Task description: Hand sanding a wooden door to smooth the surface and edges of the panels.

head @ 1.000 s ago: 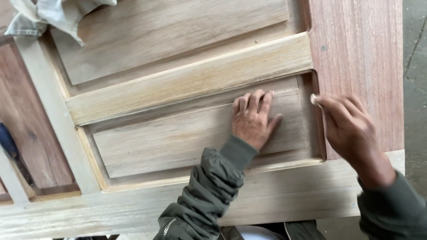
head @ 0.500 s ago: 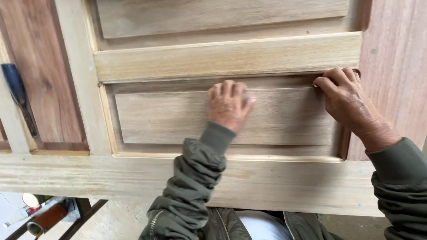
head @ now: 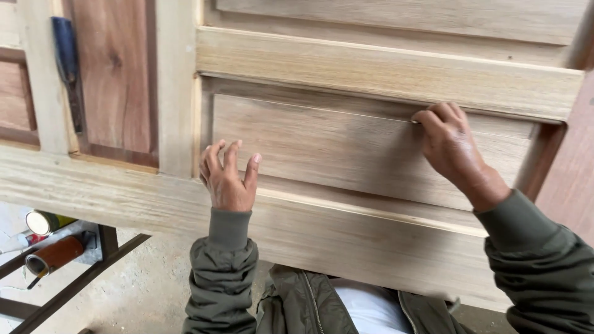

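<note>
Head view looks down on a pale wooden door (head: 383,62) lying flat, its raised panel (head: 346,148) framed by rails. The left hand (head: 228,176) rests on the panel's lower left corner, fingers spread wide and holding nothing. The right hand (head: 451,145) presses at the panel's upper edge, just under the cross rail, fingertips pinched narrowly together (whether they hold anything I cannot tell). A blue-handled tool (head: 67,68) lies on the darker panel (head: 114,80) at left, well apart from both hands.
</note>
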